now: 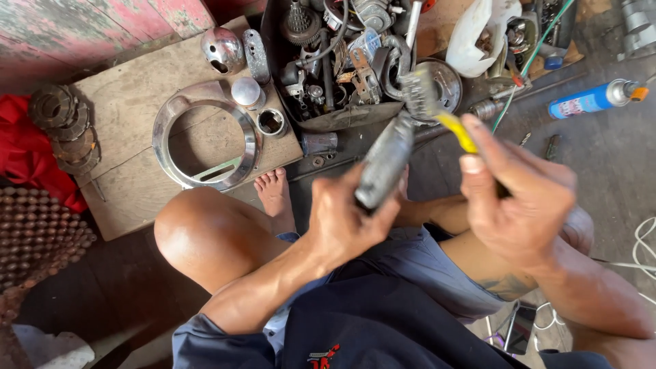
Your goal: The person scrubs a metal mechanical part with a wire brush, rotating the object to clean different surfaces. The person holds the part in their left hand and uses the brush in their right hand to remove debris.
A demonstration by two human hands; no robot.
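Observation:
My left hand grips a long grey metal part, held upright and tilted over my lap. My right hand holds a brush with a yellow handle. Its dark bristle head sits just above the top end of the metal part, blurred by motion. My bare knee and foot are below and left of the hands.
A wooden board holds a chrome ring, a chrome dome and small caps. A black tray full of greasy engine parts lies ahead. A blue spray can, stacked gears and a red cloth lie around.

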